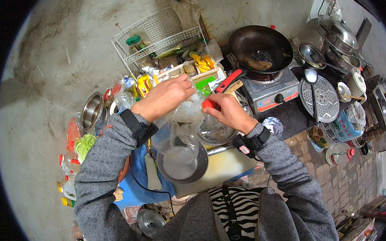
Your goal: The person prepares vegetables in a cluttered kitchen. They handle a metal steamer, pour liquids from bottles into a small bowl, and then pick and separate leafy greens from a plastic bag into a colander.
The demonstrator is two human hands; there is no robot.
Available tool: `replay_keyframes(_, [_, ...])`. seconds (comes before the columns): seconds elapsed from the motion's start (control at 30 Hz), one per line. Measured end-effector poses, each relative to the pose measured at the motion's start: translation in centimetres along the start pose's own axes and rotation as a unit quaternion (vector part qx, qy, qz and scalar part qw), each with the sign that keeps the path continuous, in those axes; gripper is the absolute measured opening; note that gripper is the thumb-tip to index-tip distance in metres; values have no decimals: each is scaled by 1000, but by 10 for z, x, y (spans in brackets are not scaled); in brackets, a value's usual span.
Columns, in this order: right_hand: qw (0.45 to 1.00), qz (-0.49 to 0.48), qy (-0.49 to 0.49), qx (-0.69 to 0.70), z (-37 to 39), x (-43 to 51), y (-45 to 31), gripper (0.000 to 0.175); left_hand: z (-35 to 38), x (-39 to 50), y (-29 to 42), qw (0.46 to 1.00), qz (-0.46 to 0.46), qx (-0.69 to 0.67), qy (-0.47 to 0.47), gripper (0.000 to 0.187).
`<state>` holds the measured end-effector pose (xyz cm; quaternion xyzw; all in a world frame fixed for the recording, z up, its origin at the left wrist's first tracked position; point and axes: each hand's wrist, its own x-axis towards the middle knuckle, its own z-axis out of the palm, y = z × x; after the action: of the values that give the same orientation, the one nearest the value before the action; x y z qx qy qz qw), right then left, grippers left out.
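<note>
My left hand (174,93) grips the upper part of a clear plastic bag (187,109). The bag hangs down over a dark metal pot (202,165), and something whitish shows in its upper part. My right hand (227,109), at the bag's right side, has its fingers closed around a small red object (209,104), perhaps a cap or lid; its lower part is hidden. Behind my right hand a glass pan lid (214,132) lies partly covered. The pot stands beside a pale cutting board (229,165).
A black wok (261,48) rests on a gas stove (271,91) at back right. A white wire rack (160,42) with jars stands behind my hands. Steel bowls (92,110) and a green leafy vegetable (85,146) are at left. A perforated steamer plate (324,98) lies right of the stove.
</note>
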<state>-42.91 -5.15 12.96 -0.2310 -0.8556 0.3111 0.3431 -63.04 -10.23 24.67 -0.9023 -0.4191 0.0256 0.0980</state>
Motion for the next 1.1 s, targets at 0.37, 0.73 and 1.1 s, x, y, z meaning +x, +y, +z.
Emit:
replay_keyframes(0.37, [977,50,83,189,-11,-36,18,35,0,11,2,998,9,34,-46,10])
replay_keyframes(0.73, [926,200,133,291,-16,-91,42,35,7,32,5,995,66,62,-47,10])
replay_keyframes(1.1, [894,247,143,345,-15,-109,44,32,12,48,4,980,105,117,-120,11])
